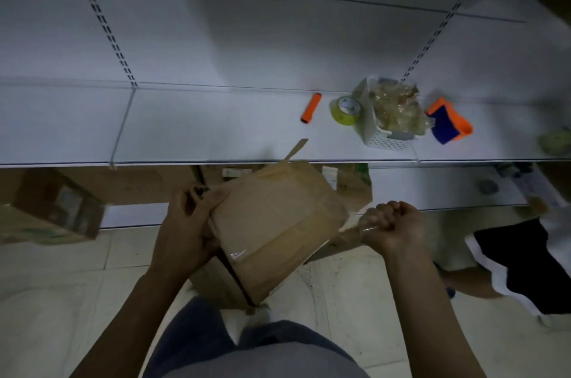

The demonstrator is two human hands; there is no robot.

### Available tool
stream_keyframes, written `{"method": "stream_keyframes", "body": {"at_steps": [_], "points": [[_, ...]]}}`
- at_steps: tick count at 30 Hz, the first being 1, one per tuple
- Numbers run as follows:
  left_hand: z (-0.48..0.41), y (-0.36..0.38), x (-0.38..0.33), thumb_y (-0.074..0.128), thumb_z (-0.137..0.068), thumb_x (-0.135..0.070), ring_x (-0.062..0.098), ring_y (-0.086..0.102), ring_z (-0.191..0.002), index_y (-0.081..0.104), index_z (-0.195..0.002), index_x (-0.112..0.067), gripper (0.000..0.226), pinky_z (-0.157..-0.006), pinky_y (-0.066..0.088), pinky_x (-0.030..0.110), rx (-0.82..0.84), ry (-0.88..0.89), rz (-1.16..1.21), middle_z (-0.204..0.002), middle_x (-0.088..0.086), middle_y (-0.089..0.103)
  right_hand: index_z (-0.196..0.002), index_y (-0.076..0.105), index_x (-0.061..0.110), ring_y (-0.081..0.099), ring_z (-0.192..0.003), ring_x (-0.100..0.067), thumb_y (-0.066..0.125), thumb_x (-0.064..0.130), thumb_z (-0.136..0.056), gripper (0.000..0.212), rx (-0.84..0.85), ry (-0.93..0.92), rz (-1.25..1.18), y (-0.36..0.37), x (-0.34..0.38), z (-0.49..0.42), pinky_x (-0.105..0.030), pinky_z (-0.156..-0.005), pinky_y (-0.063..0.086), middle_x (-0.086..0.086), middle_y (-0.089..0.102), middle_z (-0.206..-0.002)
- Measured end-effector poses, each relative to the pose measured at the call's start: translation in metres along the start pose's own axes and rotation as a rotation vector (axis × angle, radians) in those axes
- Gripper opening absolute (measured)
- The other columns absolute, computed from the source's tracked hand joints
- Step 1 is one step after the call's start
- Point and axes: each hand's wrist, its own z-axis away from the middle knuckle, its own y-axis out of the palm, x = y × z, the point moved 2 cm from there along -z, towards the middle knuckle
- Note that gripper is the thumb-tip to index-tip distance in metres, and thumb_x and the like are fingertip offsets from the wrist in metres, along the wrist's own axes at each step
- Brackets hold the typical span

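White shelf (185, 130), long and metal, runs across above both sets of fingers. Pale tiled floor (61, 285) below the hands. Cardboard box (272, 223), brown and tilted, held in the air between the two hands, below the shelf's front edge; a flap sticks up at its far end. More brown cartons (52, 210) on the lower level, well left of the left fingers, blurred. A second person's leg in black shorts (519, 263) with a white stripe, right of the right fingers. Left hand (188, 223): fingers curled over the box's left edge, thumb on its top face, gripping it. Right hand (392, 223): closed in a tight fist round the end of a tape strip (352, 231), which stretches taut from the fist to the box's right corner. White slotted basket (383, 139) on the shelf, up beyond the right fingers, filled with crumpled clear wrap. Orange-and-blue item (448, 121) just right of the basket; cannot tell what it is. Yellow-green tape roll (346, 110) just left of the basket. Orange cutter (310, 108) left of the roll, above the box.
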Motion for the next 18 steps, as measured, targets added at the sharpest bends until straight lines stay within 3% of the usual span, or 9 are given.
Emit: {"method": "stream_keyframes", "body": {"at_steps": [2,5,8,10,14,16,18], "points": [[-0.011,0.001,-0.005,0.083,-0.055,-0.022,0.045,0.056,-0.084,0.041,-0.128,-0.022,0.085,-0.063,0.050,0.040,-0.019,-0.005,0.031,-0.116,0.008,0.032,-0.049,0.037,0.019,0.023,-0.029,-0.009,0.033,0.019,-0.092,0.043,-0.042,-0.016,-0.050,0.000,0.009,-0.011,-0.009,-0.036,0.026,0.007,0.026,-0.040],[-0.023,0.010,0.000,0.086,-0.060,-0.010,0.044,0.053,-0.100,0.042,-0.128,-0.040,0.087,-0.076,0.049,0.046,-0.004,-0.146,0.157,-0.124,0.007,0.032,-0.052,0.037,0.019,0.025,-0.029,-0.008,0.031,0.013,-0.091,0.039,-0.062,-0.037,-0.103,0.006,0.019,-0.026,-0.009,-0.035,0.028,0.007,0.029,-0.040],[-0.037,0.020,0.005,0.090,-0.047,0.004,0.049,0.052,-0.101,0.042,-0.130,-0.024,0.099,-0.078,0.047,0.047,0.020,-0.044,0.098,-0.125,0.010,0.031,-0.052,0.038,0.019,0.026,-0.030,-0.008,0.035,0.006,-0.077,0.028,-0.092,-0.081,-0.150,0.009,0.038,-0.044,-0.011,-0.034,0.028,0.007,0.030,-0.043],[-0.050,0.024,0.018,0.089,-0.044,0.009,0.045,0.048,-0.103,0.043,-0.130,-0.020,0.101,-0.077,0.045,0.044,0.014,-0.094,0.113,-0.125,0.016,0.034,-0.050,0.040,0.019,0.027,-0.029,-0.007,0.034,0.005,-0.072,0.026,-0.104,-0.152,-0.194,0.011,0.058,-0.052,-0.011,-0.034,0.025,0.007,0.033,-0.042],[-0.092,0.027,0.047,0.074,-0.050,-0.017,0.039,0.039,-0.102,0.052,-0.125,-0.010,0.079,-0.076,0.037,0.040,-0.126,-0.239,0.077,-0.116,0.030,0.038,-0.057,0.035,0.021,0.029,-0.031,-0.009,0.028,0.009,-0.085,0.032,-0.167,-0.303,-0.157,0.020,0.099,-0.062,-0.010,-0.038,0.026,0.006,0.033,-0.042],[-0.126,0.029,0.044,0.071,-0.051,-0.013,0.041,0.041,-0.102,0.053,-0.126,-0.009,0.077,-0.075,0.040,0.042,-0.077,-0.201,0.071,-0.118,0.024,0.037,-0.064,0.042,0.018,0.040,-0.043,-0.010,0.030,0.022,-0.096,0.034,-0.146,-0.294,-0.143,0.035,0.096,-0.065,-0.013,-0.044,0.035,0.003,0.041,-0.055],[-0.158,0.036,0.025,0.065,-0.061,-0.013,0.044,0.049,-0.094,0.054,-0.124,-0.011,0.064,-0.071,0.044,0.043,0.031,-0.161,0.038,-0.120,0.018,0.038,-0.078,0.056,0.019,0.055,-0.071,-0.009,0.042,0.040,-0.096,0.031,-0.078,-0.265,-0.064,0.056,0.078,-0.071,-0.020,-0.055,0.049,0.004,0.058,-0.075]]}}
